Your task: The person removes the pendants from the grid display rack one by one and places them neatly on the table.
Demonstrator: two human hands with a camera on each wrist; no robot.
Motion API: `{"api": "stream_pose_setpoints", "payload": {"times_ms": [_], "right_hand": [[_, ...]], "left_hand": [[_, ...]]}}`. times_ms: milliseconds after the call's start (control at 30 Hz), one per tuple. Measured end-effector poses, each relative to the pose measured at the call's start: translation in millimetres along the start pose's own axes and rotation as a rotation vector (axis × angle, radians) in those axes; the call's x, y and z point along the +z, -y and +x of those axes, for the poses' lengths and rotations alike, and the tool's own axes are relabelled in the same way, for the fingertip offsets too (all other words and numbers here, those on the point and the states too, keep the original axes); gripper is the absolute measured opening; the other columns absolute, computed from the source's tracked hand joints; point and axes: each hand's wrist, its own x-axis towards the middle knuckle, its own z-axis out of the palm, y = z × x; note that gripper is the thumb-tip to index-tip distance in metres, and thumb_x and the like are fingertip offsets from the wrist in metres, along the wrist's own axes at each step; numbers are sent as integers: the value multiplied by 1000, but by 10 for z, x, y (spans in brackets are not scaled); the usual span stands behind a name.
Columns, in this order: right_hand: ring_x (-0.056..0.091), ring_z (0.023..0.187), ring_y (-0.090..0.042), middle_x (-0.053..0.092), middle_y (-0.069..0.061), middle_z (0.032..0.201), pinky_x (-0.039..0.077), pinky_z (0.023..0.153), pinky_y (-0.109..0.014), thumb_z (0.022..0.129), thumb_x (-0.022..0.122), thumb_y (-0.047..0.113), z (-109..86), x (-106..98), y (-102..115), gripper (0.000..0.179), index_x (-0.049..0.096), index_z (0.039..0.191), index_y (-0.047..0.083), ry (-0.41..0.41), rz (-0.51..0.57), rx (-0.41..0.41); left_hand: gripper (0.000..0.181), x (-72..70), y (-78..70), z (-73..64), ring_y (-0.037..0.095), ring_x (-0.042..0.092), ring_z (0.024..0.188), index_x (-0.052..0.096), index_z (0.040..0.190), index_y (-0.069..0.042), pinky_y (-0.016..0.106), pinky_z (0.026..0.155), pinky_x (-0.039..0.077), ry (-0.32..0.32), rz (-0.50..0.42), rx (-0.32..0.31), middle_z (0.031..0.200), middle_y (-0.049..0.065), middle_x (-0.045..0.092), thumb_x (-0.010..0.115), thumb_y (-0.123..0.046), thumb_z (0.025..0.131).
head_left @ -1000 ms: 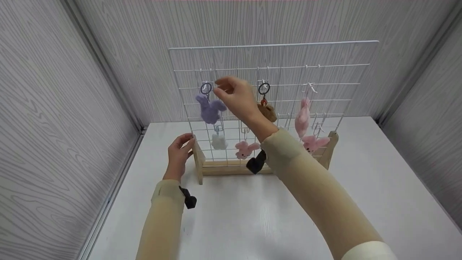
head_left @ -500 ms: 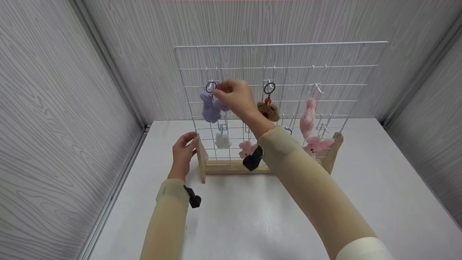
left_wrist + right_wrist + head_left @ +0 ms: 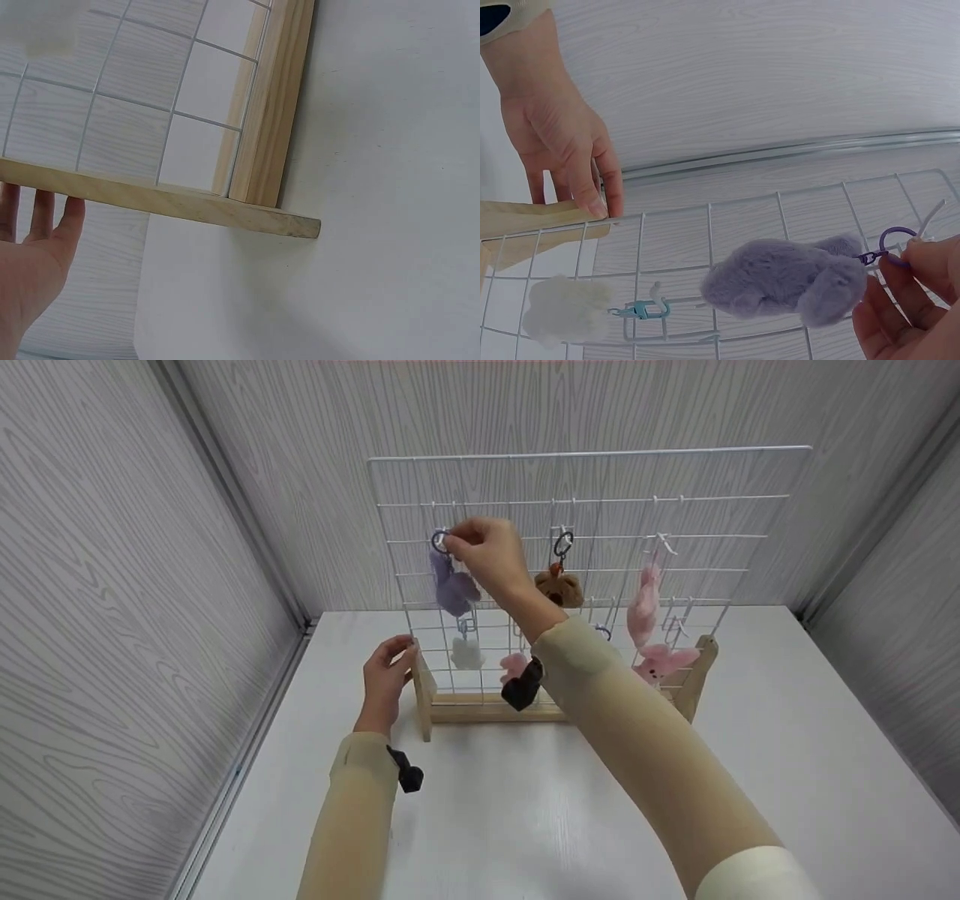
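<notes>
My right hand [image 3: 491, 555] pinches the dark purple ring [image 3: 898, 241] of a fluffy purple plush keychain [image 3: 787, 279]. The ring is around the end of a white hook [image 3: 931, 217] on the wire grid rack [image 3: 585, 455], and the plush hangs below it, tilted. Lower left, my left hand [image 3: 386, 679] holds the top of the rack's wooden side post [image 3: 150, 199], fingers on one side and thumb on the other. Below the purple plush hangs a white plush keychain [image 3: 566, 309] with a light blue clasp [image 3: 641, 309].
A brown plush keychain [image 3: 559, 589] hangs from a middle hook. To the right are a long pink plush [image 3: 643, 607] and a pink eared plush [image 3: 664, 662]. Another pink plush [image 3: 514, 666] is partly behind my right wrist camera. Pale wood-grain panels [image 3: 67, 622] enclose the white table [image 3: 510, 810].
My right fingers have come from beside the purple plush's ring onto it and now pinch it. The plush has turned and tilted. My left hand stays at the post; the view has shifted slightly.
</notes>
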Motion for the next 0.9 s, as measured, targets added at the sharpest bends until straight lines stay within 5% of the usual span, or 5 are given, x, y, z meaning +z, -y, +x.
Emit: {"api": "stream_pose_setpoints", "payload": {"times_ms": [433, 900], "right_hand": [[62, 84, -28, 65, -10, 85, 51, 73, -29, 88, 65, 7, -26, -54, 75, 11, 68, 94, -2, 55, 9, -6], [61, 75, -22, 66, -11, 83, 51, 71, -29, 86, 66, 5, -140, -80, 123, 7, 68, 91, -1, 75, 83, -49]], "left_hand": [[30, 6, -16, 3, 15, 53, 112, 58, 118, -12, 34, 91, 46, -16, -10, -30, 121, 3, 56, 64, -17, 89], [34, -12, 9, -1, 17, 53, 112, 57, 120, -9, 38, 91, 45, 16, -28, 5, 123, 5, 54, 65, -20, 89]]}}
